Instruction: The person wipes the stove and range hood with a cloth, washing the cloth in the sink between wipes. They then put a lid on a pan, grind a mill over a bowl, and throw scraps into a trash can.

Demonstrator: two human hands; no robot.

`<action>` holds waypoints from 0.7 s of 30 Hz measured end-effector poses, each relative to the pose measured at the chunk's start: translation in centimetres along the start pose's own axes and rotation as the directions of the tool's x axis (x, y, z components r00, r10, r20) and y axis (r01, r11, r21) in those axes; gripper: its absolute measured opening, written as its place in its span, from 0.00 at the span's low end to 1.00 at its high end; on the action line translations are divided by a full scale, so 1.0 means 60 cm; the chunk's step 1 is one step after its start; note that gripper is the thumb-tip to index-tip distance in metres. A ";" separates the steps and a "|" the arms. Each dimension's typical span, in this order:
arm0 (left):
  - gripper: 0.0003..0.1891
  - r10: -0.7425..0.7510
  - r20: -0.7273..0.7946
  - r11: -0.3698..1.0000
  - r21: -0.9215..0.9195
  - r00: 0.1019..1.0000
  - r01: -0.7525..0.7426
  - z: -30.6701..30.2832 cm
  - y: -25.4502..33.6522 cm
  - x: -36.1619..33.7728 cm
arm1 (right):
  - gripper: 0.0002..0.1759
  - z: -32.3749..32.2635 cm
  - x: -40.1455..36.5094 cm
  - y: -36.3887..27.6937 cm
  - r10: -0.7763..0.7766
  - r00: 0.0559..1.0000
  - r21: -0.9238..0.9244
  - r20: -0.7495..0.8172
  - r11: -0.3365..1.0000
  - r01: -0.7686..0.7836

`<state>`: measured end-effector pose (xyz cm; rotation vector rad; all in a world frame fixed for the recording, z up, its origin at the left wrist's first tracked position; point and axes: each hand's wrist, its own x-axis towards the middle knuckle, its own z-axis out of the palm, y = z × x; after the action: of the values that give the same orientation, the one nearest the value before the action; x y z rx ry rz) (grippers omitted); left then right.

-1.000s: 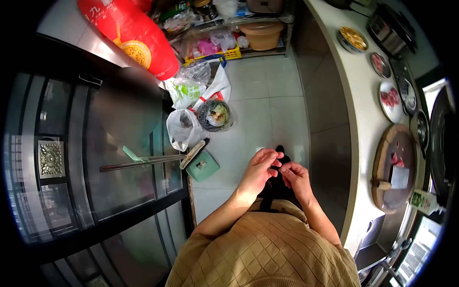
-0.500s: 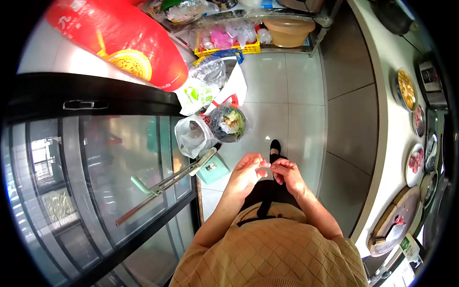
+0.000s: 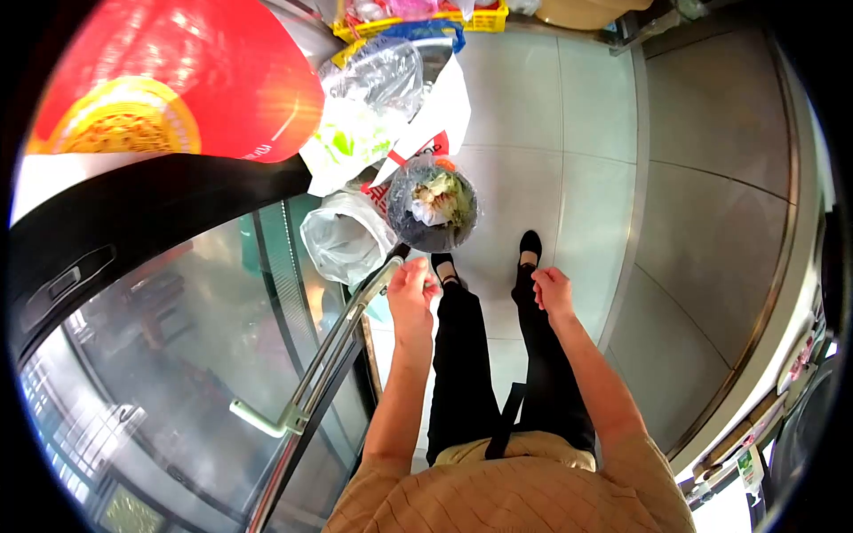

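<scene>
1. Handle axis: the long silver metal door handle slants down-left across the black-framed glass chiller door.
2. The left hand sits at its upper end, fingers curled against it; I cannot tell whether they clasp it.
3. The right hand hangs well apart, loosely curled, contents unclear.
4. A round dark plastic bag of greens lies just ahead of the feet; the pale tiled floor opens rightwards.

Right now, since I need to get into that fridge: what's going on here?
A person stands beside the glass fridge door. Their left hand is at the top end of its metal handle, seemingly touching it. The right hand holds nothing. A clear bag of vegetables sits on the floor just ahead of their feet.
</scene>
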<state>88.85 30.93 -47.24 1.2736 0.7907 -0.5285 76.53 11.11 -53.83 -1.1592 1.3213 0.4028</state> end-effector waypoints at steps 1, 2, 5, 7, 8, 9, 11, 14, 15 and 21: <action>0.09 -0.017 -0.043 1.000 0.022 0.999 0.017 -0.009 -0.006 0.038 | 0.09 0.016 0.027 0.019 -0.025 1.000 -0.050 0.003 0.998 0.026; 0.10 -0.009 -0.049 0.998 0.062 0.999 0.012 -0.024 -0.015 0.080 | 0.09 0.041 0.051 0.031 -0.057 0.998 -0.077 0.011 0.995 0.058; 0.11 -0.099 -0.108 0.980 0.163 0.989 0.116 -0.053 -0.046 0.187 | 0.11 0.125 0.129 0.068 -0.199 0.976 -0.211 0.087 0.954 0.213; 0.11 -0.148 -0.139 0.957 0.229 0.979 0.177 -0.063 -0.071 0.247 | 0.12 0.188 0.200 0.090 -0.433 0.887 -0.372 0.158 0.807 0.460; 0.11 -0.164 -0.135 0.953 0.235 0.977 0.193 -0.067 -0.086 0.274 | 0.12 0.223 0.223 0.078 -0.520 0.837 -0.466 0.167 0.707 0.532; 0.11 -0.183 -0.134 0.947 0.243 0.974 0.211 -0.071 -0.100 0.299 | 0.12 0.259 0.239 0.056 -0.596 0.780 -0.553 0.190 0.592 0.587; 0.10 -0.203 -0.130 0.945 0.232 0.971 0.229 -0.080 -0.128 0.342 | 0.16 0.317 0.272 0.010 -0.522 0.817 -0.631 0.246 0.554 0.544; 0.10 -0.235 -0.173 0.930 0.247 0.956 0.273 -0.083 -0.158 0.391 | 0.17 0.373 0.359 0.006 -0.543 0.741 -0.718 0.395 0.321 0.618; 0.10 -0.250 -0.194 0.922 0.251 0.949 0.294 -0.083 -0.167 0.406 | 0.17 0.385 0.381 0.003 -0.504 0.744 -0.774 0.439 0.209 0.598; 0.10 -0.352 -0.177 0.906 0.182 0.919 0.382 -0.089 -0.216 0.471 | 0.15 0.392 0.452 0.045 -0.615 0.659 -0.625 0.432 0.322 0.711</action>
<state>96.01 35.18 -77.66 1.3760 1.1285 -0.8536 94.52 21.88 -83.08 -2.2549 0.3838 0.3947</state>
